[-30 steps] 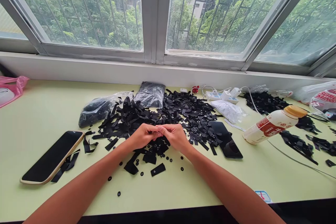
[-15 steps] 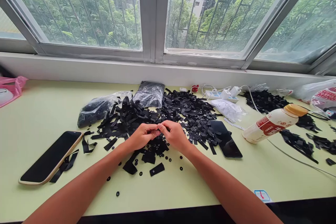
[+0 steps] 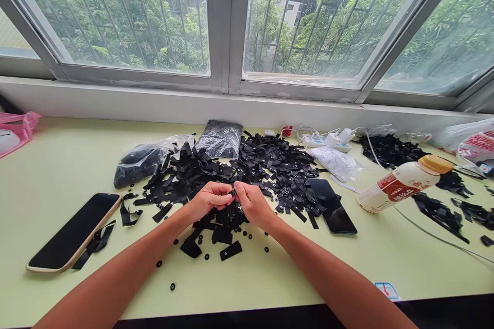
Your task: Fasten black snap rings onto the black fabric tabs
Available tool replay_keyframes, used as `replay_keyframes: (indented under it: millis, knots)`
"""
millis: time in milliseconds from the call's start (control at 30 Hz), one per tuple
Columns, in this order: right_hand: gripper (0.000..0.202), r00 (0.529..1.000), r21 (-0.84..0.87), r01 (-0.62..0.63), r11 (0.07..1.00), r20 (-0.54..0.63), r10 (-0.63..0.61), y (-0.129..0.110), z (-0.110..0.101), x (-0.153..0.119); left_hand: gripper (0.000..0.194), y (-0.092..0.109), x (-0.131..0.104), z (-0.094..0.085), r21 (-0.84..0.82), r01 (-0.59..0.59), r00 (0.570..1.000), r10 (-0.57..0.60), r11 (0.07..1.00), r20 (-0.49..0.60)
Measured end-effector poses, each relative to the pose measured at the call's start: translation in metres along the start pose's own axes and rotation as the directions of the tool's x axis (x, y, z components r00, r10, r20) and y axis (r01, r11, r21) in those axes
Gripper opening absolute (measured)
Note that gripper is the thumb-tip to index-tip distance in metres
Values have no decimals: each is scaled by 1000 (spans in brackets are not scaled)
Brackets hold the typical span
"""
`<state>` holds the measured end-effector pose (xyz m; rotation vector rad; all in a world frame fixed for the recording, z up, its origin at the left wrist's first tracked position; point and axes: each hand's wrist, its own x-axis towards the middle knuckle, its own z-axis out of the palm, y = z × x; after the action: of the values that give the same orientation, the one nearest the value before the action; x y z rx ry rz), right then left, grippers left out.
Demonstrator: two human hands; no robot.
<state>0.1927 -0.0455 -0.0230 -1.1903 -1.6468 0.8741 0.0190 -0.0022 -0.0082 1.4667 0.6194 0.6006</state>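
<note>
My left hand [image 3: 212,200] and my right hand [image 3: 252,204] meet at the centre, above the near part of a pile of black fabric strips [image 3: 278,159]. Between their fingertips is a small dark round piece [image 3: 232,193], pinched by my left hand. The fingers of my right hand are closed against its right side; what else they hold is too small to tell. Below the hands lie a black tag marked M [image 3: 231,251] and several small black discs, one of them [image 3: 172,287] near the table's front edge.
A phone [image 3: 73,234] lies left, a dark phone [image 3: 332,206] right. A bottle [image 3: 405,184] leans beyond it. Behind are a clear bag [image 3: 142,161], a black-filled bag [image 3: 219,139], a power strip [image 3: 326,142] and white cables. A pink bag [image 3: 21,131] sits far left.
The fingertips have shifted slightly, and the small dark round piece now shows between them. My right hand has turned and lowered a little.
</note>
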Motion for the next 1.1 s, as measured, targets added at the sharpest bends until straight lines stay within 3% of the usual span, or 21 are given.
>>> replay_keyframes:
  millis: [200,333,400,467,500,600,667,733,867,1100]
  knots:
    - [48,964,383,-260,886,60,258,3,-10,9,38,-6,7,0,-61,-92,982,80,994,-169]
    - [47,946,453,-319,832,102,307,5,-17,11,44,-6,5,-1,219,-91,943,155,971,-295]
    - [46,942,459,-333,824,118,315,6,-18,11,31,-3,2,1,420,-88,900,253,903,-356]
    - [45,936,453,-350,820,131,327,5,-18,11,6,-2,0,5,555,-106,848,367,825,-383]
    - [44,934,448,-354,821,133,330,5,-17,10,17,-2,-1,7,570,-118,840,388,813,-379]
    - [43,942,442,-335,832,139,306,1,-16,9,52,-7,2,12,385,-125,912,258,914,-318]
    - [41,952,435,-305,847,128,277,-2,-16,8,54,-11,4,14,233,-97,954,157,968,-255]
    - [40,960,435,-280,856,105,261,-4,-15,7,51,-14,6,14,170,-75,966,113,983,-232]
    - [44,967,471,-250,846,70,247,-1,-15,9,49,-14,7,11,162,-37,966,76,986,-246]
    - [40,967,491,-245,836,60,248,18,-26,16,39,-12,9,-1,224,-101,896,187,969,-404]
